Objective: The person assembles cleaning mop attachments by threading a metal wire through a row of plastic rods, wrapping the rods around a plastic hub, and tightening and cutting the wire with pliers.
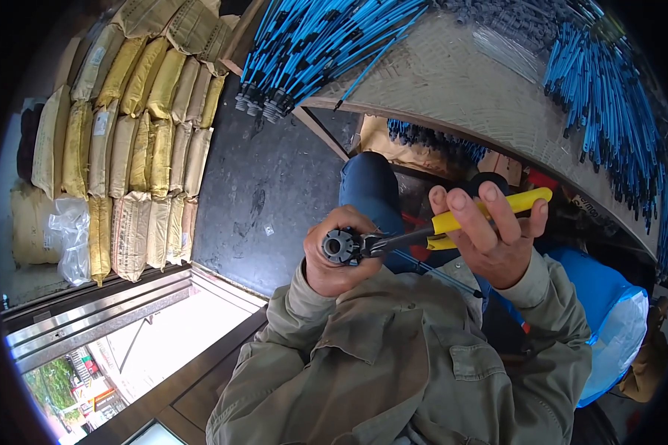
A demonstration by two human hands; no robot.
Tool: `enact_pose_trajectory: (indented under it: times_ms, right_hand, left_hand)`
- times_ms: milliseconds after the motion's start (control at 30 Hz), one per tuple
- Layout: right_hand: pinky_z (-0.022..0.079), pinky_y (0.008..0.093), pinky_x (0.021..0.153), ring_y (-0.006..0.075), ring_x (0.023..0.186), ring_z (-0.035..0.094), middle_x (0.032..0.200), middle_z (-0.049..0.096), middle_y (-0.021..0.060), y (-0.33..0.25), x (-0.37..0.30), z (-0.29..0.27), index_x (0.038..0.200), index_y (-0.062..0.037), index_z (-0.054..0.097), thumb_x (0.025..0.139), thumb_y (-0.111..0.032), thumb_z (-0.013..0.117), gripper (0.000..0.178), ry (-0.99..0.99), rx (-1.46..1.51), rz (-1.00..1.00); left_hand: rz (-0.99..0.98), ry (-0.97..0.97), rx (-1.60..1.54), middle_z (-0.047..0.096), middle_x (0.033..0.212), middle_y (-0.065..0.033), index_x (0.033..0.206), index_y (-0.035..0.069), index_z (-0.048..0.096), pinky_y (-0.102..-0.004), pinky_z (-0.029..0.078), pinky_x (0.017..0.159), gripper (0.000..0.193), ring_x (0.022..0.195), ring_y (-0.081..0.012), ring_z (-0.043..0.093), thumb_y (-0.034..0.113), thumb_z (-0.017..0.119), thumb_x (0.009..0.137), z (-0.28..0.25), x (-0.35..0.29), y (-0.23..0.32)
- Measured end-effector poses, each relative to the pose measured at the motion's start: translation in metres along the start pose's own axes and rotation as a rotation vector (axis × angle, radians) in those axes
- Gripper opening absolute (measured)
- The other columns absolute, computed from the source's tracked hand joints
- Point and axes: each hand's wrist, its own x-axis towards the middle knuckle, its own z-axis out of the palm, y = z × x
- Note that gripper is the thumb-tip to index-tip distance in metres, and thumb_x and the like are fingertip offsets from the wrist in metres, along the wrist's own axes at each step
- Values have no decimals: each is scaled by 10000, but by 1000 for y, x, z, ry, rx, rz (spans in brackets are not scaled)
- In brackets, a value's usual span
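Note:
My left hand (332, 276) is wrapped round a black ribbed fitting (339, 245), whose round open end faces up. My right hand (490, 230) holds pliers with yellow handles (523, 202), its fingers loosely spread along the grips. Against the right side of the fitting rest the plier jaws (379, 242); I cannot tell how firmly they bite. A thin blue rod with a black tip (441, 277) slants out below the pliers, over my lap. Whether it joins the fitting is hidden behind my left hand.
Bundles of blue rods with black ends (312, 55) lie on the worktable (453, 81) ahead, with more blue rods (608, 111) at its right. Stacked brown and yellow sacks (137, 141) stand left. A blue and white sack (608, 319) is beside my right arm; a window lies lower left.

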Motion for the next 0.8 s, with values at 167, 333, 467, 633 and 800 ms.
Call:
enact_pose_trajectory:
  times_ms: [167,333,467,633,800]
  right_hand:
    - [238,452,1031,141,1146,442,1162,445,-46,-17,-9,-8,974,-151,604,793,-208,679,205,-116,137,108]
    - [396,380,912,149,1060,512,1118,499,6,3,-11,-28,988,-117,593,824,-156,642,175,-254,369,57]
    - [495,302,710,176,871,598,1058,533,84,44,16,-43,1043,-58,557,840,-193,632,255,-710,736,-130]
    - [506,284,578,196,665,614,965,555,142,67,17,-18,1113,-41,511,852,-235,620,343,-1701,1852,385]
    - [504,290,543,236,649,643,876,593,168,55,-5,-11,1217,-54,415,876,-284,587,446,-1453,2310,589]
  left_hand:
    - [21,115,36,589,763,-82,845,19,548,-247,436,629,282,675,-139,570,-63,678,609,2,-4,0]
    - [-11,42,24,591,779,-83,850,26,539,-261,443,643,287,705,-150,573,-55,689,619,-2,-5,-1]
    - [-21,-64,38,604,807,-105,871,26,537,-298,462,670,309,766,-198,596,-24,722,628,-5,-8,-3]
    - [-34,-298,90,627,851,-126,935,-12,586,-311,455,682,466,808,-225,608,126,845,574,-11,15,28]
    - [183,-462,-68,647,894,-102,997,-3,623,-290,441,664,567,734,-182,596,210,872,534,-15,28,12]
